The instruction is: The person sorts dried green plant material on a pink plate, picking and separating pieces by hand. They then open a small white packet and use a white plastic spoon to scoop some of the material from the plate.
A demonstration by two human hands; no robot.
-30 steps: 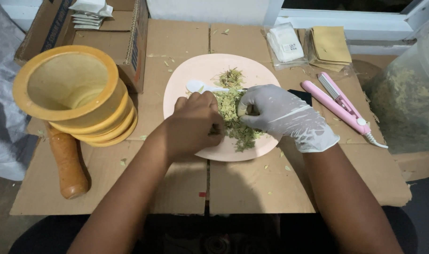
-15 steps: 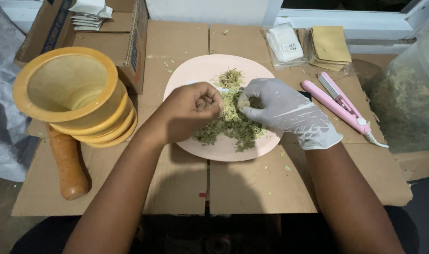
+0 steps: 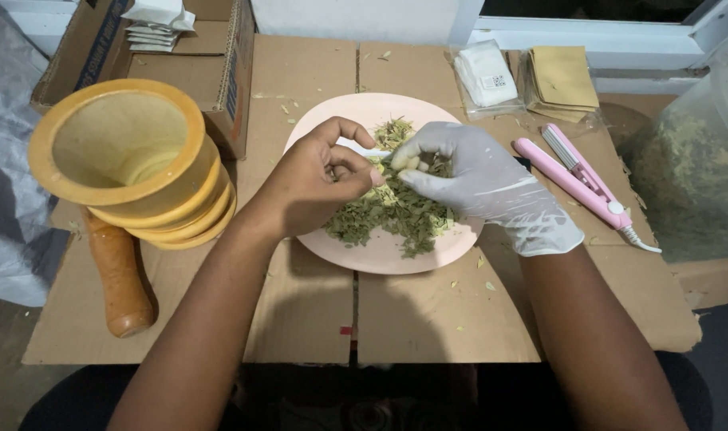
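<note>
A pale pink plate lies on flattened cardboard and carries a heap of dried green leaves. My bare left hand hovers over the plate's left side, its fingers pinched on the handle of a small white spoon. My right hand, in a white glove, is over the plate's right side. Its fingertips pinch a small pale pouch just beside the spoon's tip. The two hands almost touch above the leaves.
A stack of yellow-orange mortars stands at left, with a wooden pestle lying below it. A pink heat sealer lies right of the plate. White sachets, tan sachets, a cardboard box and a clear bag of leaves line the back and right.
My left hand went from the leaf heap up to the white spoon and took hold of it. My right hand shifted slightly up the plate towards it.
</note>
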